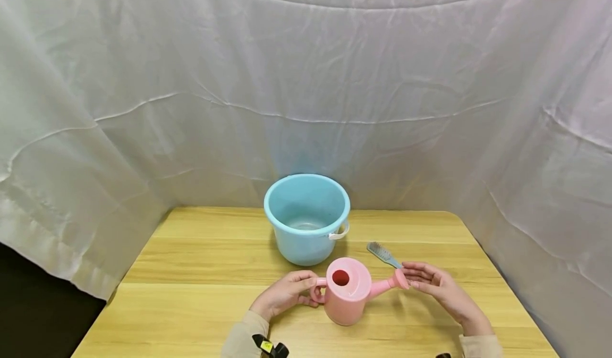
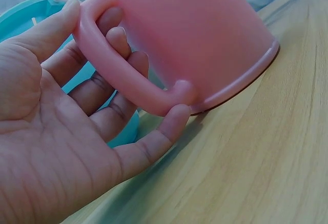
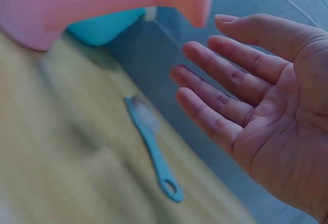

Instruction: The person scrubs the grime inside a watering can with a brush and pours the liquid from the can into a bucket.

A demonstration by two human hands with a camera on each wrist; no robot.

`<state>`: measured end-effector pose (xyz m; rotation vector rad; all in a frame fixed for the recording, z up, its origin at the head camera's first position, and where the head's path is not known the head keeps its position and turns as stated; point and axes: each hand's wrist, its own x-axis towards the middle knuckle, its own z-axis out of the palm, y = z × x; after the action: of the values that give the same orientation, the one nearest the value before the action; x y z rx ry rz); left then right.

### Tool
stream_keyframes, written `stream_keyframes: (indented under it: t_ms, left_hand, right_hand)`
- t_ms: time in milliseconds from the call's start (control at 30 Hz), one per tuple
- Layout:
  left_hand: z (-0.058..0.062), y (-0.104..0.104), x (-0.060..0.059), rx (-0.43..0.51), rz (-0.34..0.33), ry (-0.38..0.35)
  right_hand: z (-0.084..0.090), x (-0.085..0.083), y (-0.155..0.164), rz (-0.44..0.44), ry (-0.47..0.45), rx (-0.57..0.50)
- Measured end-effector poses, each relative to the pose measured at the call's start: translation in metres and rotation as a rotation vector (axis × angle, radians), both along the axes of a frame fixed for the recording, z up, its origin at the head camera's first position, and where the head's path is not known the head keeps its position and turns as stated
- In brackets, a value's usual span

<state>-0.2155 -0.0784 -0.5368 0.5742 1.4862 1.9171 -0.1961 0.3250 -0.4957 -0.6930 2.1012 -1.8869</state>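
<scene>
A pink watering can (image 1: 345, 302) with a round top opening is at the front middle of the table, its base on or just above the wood; I cannot tell which. My left hand (image 1: 287, 293) grips its loop handle (image 2: 120, 70), thumb on top and fingers through the loop. The spout (image 1: 382, 288) points right, toward my right hand (image 1: 437, 286). That hand is held with fingers extended, and in the right wrist view a small gap separates it from the spout's flared end (image 3: 197, 1). A blue brush (image 3: 154, 149) lies on the table below the right hand.
Behind the watering can stands a light blue bucket (image 1: 306, 246) with a white handle piece (image 1: 339, 233) at its right. The wooden table (image 1: 201, 262) backs onto grey-white cloth (image 1: 306, 71), which also hangs at both sides.
</scene>
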Motion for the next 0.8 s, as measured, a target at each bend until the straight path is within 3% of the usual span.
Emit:
stream_keyframes:
  t_ms: [300, 533, 600, 800]
  left_hand:
    - [0.001, 0.002, -0.002, 0.004, -0.008, 0.009]
    - [0.0, 0.003, -0.003, 0.003, -0.004, 0.009]
    - [-0.002, 0.003, -0.004, -0.001, -0.003, 0.006]
    - [-0.006, 0.0, -0.004, -0.002, -0.001, 0.003]
  right_hand:
    - [0.011, -0.013, 0.009, -0.023, 0.085, -0.151]
    - [-0.011, -0.019, 0.007, 0.033, 0.042, -0.528]
    - [-0.02, -0.02, 0.005, -0.004, 0.042, -0.58]
    - [-0.037, -0.018, -0.001, -0.252, 0.014, -0.597]
